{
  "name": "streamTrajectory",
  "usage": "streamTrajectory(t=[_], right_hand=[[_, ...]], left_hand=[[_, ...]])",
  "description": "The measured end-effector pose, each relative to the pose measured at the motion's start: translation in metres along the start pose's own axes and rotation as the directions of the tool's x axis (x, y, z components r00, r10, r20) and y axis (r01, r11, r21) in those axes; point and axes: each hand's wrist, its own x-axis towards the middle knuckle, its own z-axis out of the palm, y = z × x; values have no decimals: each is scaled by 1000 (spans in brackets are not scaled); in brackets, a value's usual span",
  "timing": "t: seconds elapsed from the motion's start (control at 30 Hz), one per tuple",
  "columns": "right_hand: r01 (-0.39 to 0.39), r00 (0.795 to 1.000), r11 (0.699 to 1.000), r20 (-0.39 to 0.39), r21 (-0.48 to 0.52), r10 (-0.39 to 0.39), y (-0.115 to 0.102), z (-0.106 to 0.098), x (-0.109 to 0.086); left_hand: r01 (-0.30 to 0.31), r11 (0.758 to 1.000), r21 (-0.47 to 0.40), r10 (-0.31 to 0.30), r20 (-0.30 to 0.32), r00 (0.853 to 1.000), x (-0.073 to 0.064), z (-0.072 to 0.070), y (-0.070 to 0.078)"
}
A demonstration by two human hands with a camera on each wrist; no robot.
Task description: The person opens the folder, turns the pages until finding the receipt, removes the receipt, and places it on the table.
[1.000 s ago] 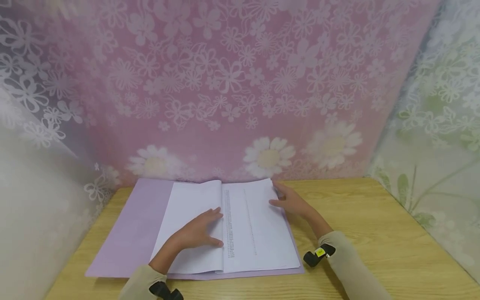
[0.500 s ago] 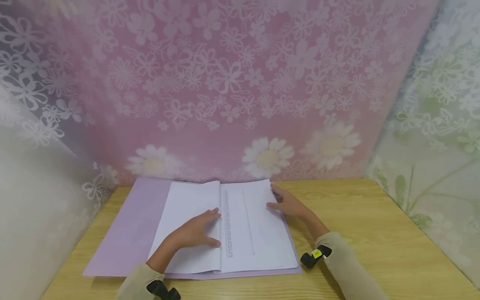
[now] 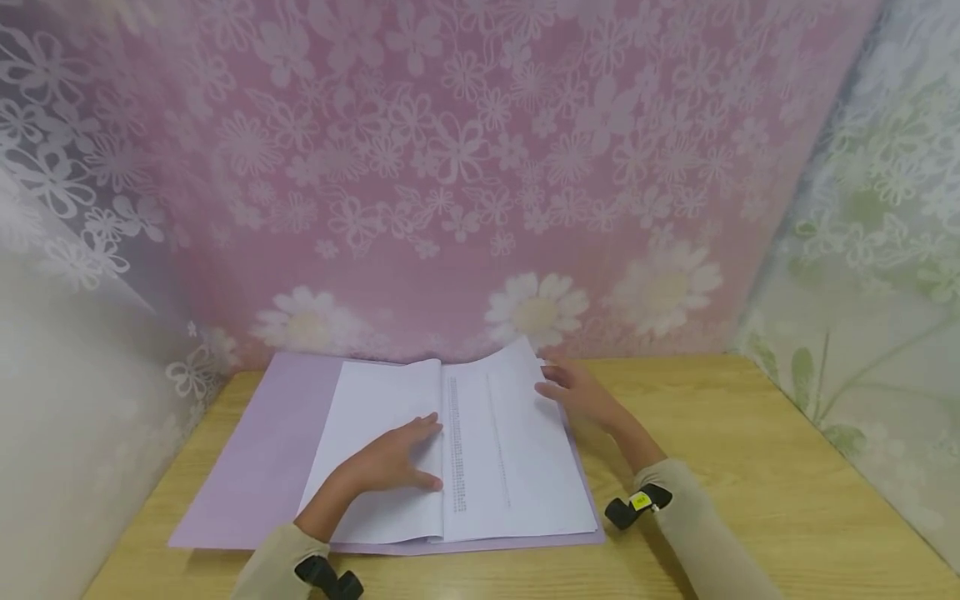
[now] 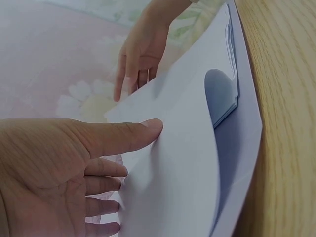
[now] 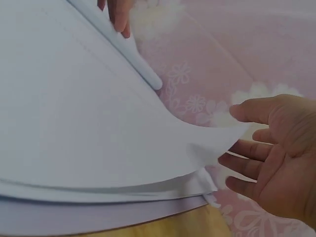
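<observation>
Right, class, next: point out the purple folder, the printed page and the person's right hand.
Purple folder (image 3: 258, 454), head view: on its left cover.
Printed page (image 3: 536, 467), head view: on blank paper right of the printing.
Right hand (image 5: 290, 163), right wrist view: on the palm.

Head view looks down; close wrist views share pages (image 3: 517, 450).

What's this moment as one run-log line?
left hand: on left page | right hand: at right page, far corner raised | folder: open on table
</observation>
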Motion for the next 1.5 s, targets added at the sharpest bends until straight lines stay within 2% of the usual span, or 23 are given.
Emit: streamTrajectory(t=[0.2,0.4,0.53,0.67,0.87,1.0,1.1,1.23,1.5], right_hand=[[5,1000,996,30,84,-8,-10,-3,-3],[38,994,997,104,67,-44,-19,-8,-5],[19,986,1000,165,12,-20,-15,-6,-6],[-15,965,1000,260,-20,20,-15,-4,-11],[52,924,999,380,-8,-45,-26,0,-8],[97,903,994,423,-47,-68,-36,7,-5],[108,892,990,449,-88,-57,-41,14,-6],[125,892,981,450,-147,-46,-46,22,-10],[200,878,948,474,-246,-62,-50,33,-18]], left_hand=[[9,999,-31,-9,6,1000,-2,5,-5],[-22,1000,2,22,1,1000,0,0,-5],[-14,1000,-13,14,-10,1000,-1,-2,-4],[-12,1000,-26,12,-19,1000,-2,0,-7],[-36,995,-93,30,-56,998,3,-7,-10],[-7,978,-207,-6,-63,998,6,-12,-12],[5,960,-281,-20,-49,999,5,-13,-14],[5,936,-352,-23,-47,999,3,-14,-13],[24,897,-442,-85,-118,989,4,-14,-5]])
